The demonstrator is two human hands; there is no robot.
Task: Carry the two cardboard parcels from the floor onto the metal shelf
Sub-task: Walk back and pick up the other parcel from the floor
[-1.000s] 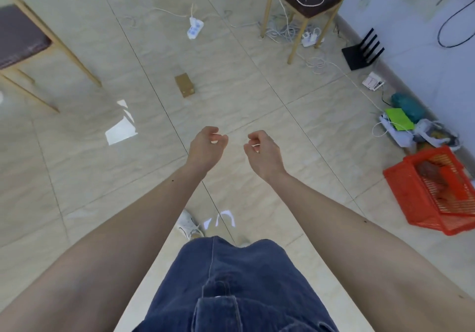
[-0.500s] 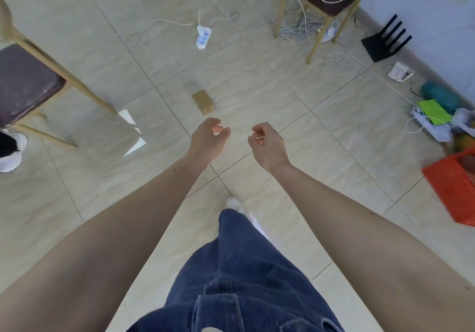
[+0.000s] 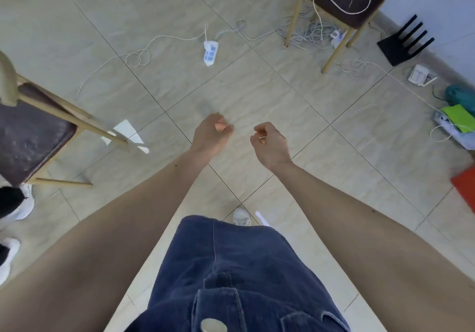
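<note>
Both my arms reach out over the tiled floor. My left hand (image 3: pixel 212 136) and my right hand (image 3: pixel 271 143) hang side by side with their fingers curled in, and neither holds anything. No cardboard parcel shows in this view. A faint shadow lies on the tile just beyond my left hand. The metal shelf is not in view. My denim-clad leg and one white shoe (image 3: pixel 241 216) fill the bottom middle.
A wooden chair (image 3: pixel 38 131) with a dark seat stands at the left, another person's white shoes (image 3: pixel 23 203) beside it. A stool (image 3: pixel 341 5), power strip (image 3: pixel 210 51) and loose cables lie ahead. A black router (image 3: pixel 403 44), green items (image 3: pixel 457 116) and red basket (image 3: pixel 465 185) line the right wall.
I have stepped forward, so the floor has slid toward me. The small brown box that lay ahead has passed out of sight behind my left hand. Both hands stay curled.
</note>
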